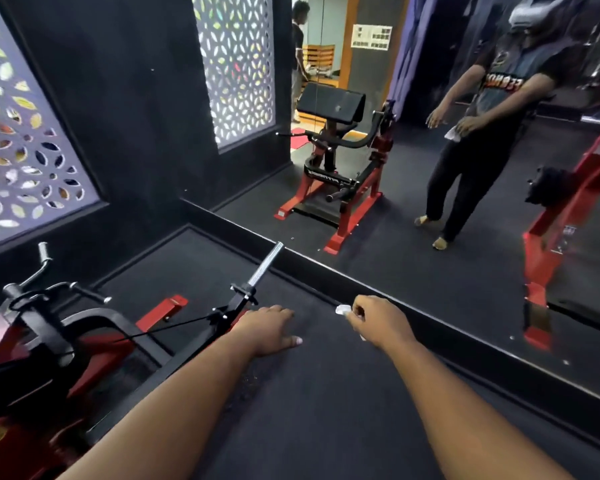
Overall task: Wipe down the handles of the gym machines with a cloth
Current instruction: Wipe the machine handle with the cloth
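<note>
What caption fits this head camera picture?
Right hand grips a white cloth, left hand open beside the red gym machine.

A: Right hand (374, 322) status?
B: Fingers curled round a white cloth (343, 310); cloth pokes out the thumb side.
A: Left hand (269, 329)?
B: Fingers relaxed, holding nothing, left of the grip, just beside the machine's chrome bar (264, 265).

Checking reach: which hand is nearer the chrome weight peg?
Left. The left hand hangs just below the chrome weight peg; the right hand, gripping the cloth, is farther right.
</note>
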Action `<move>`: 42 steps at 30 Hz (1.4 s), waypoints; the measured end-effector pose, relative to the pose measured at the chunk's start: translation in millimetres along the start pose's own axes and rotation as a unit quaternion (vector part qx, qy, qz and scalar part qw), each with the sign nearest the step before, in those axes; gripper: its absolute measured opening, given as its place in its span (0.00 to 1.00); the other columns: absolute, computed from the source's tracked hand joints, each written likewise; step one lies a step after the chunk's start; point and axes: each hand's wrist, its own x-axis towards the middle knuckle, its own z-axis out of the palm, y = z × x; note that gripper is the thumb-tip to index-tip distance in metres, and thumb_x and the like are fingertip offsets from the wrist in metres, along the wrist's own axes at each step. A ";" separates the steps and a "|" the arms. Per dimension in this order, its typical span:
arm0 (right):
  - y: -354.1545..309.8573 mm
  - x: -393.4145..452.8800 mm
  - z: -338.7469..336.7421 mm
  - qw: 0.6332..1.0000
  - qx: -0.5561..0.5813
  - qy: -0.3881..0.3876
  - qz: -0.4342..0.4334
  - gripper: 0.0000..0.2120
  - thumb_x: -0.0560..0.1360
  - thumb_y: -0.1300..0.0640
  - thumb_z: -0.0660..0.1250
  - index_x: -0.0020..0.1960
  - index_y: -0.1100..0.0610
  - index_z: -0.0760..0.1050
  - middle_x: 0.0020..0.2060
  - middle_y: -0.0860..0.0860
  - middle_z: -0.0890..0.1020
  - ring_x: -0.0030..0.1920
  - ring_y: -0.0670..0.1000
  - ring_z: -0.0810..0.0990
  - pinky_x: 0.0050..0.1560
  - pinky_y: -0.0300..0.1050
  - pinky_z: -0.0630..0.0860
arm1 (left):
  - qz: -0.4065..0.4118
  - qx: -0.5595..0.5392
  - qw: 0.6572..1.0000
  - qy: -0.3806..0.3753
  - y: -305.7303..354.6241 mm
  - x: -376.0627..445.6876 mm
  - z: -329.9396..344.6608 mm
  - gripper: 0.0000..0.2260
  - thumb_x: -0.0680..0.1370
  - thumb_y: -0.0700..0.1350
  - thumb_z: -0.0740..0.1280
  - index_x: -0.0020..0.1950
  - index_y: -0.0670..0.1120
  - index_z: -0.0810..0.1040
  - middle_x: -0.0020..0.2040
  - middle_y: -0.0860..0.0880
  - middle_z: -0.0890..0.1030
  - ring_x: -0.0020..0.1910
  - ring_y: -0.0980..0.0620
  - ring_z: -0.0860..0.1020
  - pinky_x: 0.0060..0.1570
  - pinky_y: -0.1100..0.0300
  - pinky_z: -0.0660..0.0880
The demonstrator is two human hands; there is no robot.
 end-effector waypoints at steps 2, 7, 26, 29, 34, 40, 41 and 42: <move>2.8 42.9 -0.9 1.000 -0.008 -0.010 -0.013 0.18 0.78 0.39 0.64 0.38 0.50 0.69 0.37 0.45 0.78 0.41 0.49 0.77 0.39 0.49 0.75 | -0.001 0.005 1.000 -0.006 -11.3 40.2 -9.1 0.35 0.78 0.70 0.62 0.80 0.54 0.63 0.79 0.50 0.66 0.76 0.45 0.68 0.69 0.45 0.68; 3.4 168.5 11.0 0.999 -0.019 -0.032 -0.032 0.16 0.78 0.41 0.63 0.39 0.51 0.71 0.39 0.45 0.79 0.41 0.49 0.77 0.40 0.50 0.75 | -0.009 0.001 1.000 0.006 -58.1 148.3 -30.9 0.34 0.78 0.69 0.61 0.79 0.53 0.63 0.78 0.51 0.68 0.75 0.46 0.69 0.69 0.45 0.70; -76.8 652.6 35.1 0.983 -0.046 -0.067 -0.165 0.15 0.78 0.41 0.64 0.41 0.51 0.71 0.42 0.47 0.79 0.47 0.52 0.78 0.39 0.48 0.69 | -0.114 -0.094 0.989 0.011 -282.3 486.5 -167.7 0.35 0.78 0.69 0.62 0.81 0.53 0.63 0.77 0.51 0.68 0.74 0.45 0.70 0.68 0.45 0.71; -89.1 728.2 45.0 0.974 -0.057 -0.071 -0.206 0.15 0.78 0.40 0.63 0.42 0.51 0.72 0.45 0.47 0.80 0.50 0.53 0.78 0.40 0.47 0.68 | -0.149 -0.107 0.983 0.017 -315.0 536.9 -179.6 0.35 0.79 0.68 0.63 0.81 0.53 0.63 0.77 0.50 0.69 0.74 0.46 0.70 0.68 0.46 0.71; -117.0 850.3 49.0 0.954 -0.063 -0.098 -0.275 0.14 0.78 0.42 0.63 0.41 0.49 0.69 0.45 0.47 0.80 0.50 0.53 0.78 0.40 0.47 0.69 | -0.231 -0.152 0.961 0.013 -358.2 608.8 -210.2 0.34 0.79 0.68 0.63 0.81 0.55 0.62 0.78 0.50 0.68 0.75 0.46 0.69 0.70 0.45 0.70; -172.6 935.7 56.6 0.925 -0.077 -0.118 -0.354 0.13 0.79 0.40 0.61 0.44 0.49 0.73 0.47 0.48 0.81 0.52 0.54 0.79 0.44 0.49 0.74 | -0.277 -0.169 0.945 0.047 -402.9 659.5 -239.6 0.33 0.79 0.68 0.63 0.80 0.54 0.64 0.77 0.50 0.69 0.74 0.45 0.70 0.69 0.45 0.71; -180.1 942.2 60.9 0.918 -0.083 -0.123 -0.367 0.13 0.80 0.40 0.61 0.45 0.49 0.74 0.47 0.48 0.81 0.52 0.54 0.79 0.44 0.49 0.73 | -0.287 -0.173 0.941 0.046 -410.3 664.2 -240.4 0.34 0.79 0.68 0.63 0.80 0.54 0.64 0.78 0.50 0.68 0.74 0.45 0.69 0.69 0.45 0.70; -186.4 947.5 65.3 0.912 -0.089 -0.128 -0.379 0.14 0.80 0.40 0.61 0.46 0.50 0.74 0.48 0.49 0.81 0.53 0.54 0.79 0.43 0.48 0.72 | -0.298 -0.176 0.937 0.046 -417.0 667.5 -240.5 0.34 0.79 0.68 0.63 0.80 0.54 0.63 0.78 0.50 0.67 0.75 0.46 0.69 0.70 0.45 0.70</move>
